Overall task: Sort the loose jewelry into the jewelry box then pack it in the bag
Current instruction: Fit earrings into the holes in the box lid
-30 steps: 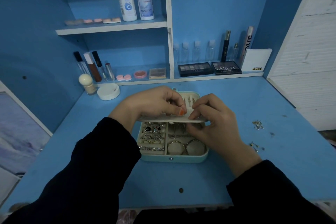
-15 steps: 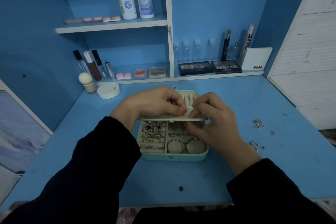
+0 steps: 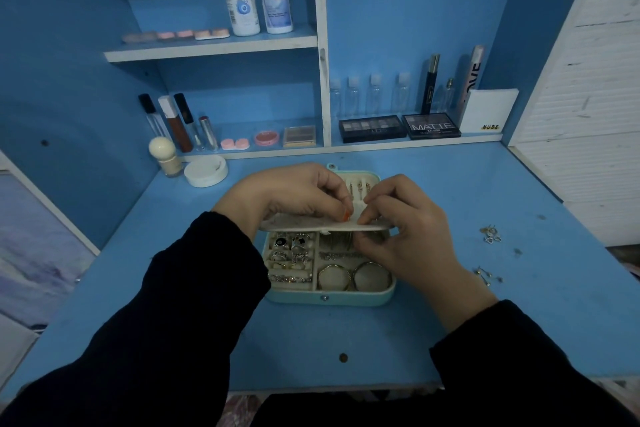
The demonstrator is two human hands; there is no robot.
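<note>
Jewelry box (image 3: 329, 298) holding rings (image 3: 291, 250), bangles (image 3: 349, 277), left hand (image 3: 287, 194) and right hand (image 3: 405, 236) pinching white flap (image 3: 311, 224)

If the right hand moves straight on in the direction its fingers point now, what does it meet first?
Probably the left hand. The right hand points left towards it over the white flap that both pinch. Their fingertips look almost touching, though depth is unclear.

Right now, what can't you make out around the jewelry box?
Head view only.
Any piece pinched at the white flap: covered by the left hand and right hand.
Rear of the jewelry box: hidden under flap and hands.
Loose pieces on the desk, right side: too small to identify.
Bag: out of frame.
</note>
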